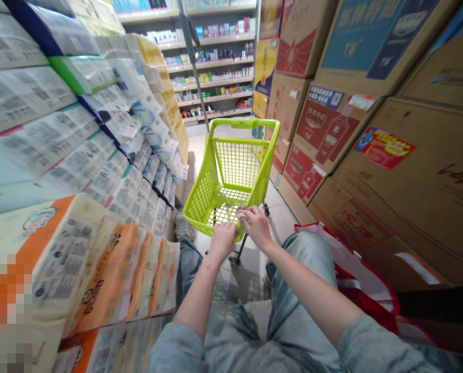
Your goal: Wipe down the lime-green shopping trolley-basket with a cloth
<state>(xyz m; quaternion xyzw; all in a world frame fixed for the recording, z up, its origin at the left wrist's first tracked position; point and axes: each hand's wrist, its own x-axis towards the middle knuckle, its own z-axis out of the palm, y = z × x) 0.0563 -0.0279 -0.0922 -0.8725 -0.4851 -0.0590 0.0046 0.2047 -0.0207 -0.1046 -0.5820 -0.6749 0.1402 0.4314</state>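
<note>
A lime-green plastic shopping cart stands in a narrow aisle just ahead of my knees. My left hand is closed over the cart's near rim. My right hand is beside it at the same rim, fingers pinched on a small whitish cloth or wipe pressed against the plastic. The cart's basket looks empty. My legs in light jeans fill the lower middle of the view.
Stacked packs of tissue paper wall the left side. Piled cardboard cartons wall the right. A red and white bag lies by my right leg. Stocked shelves close the aisle's far end.
</note>
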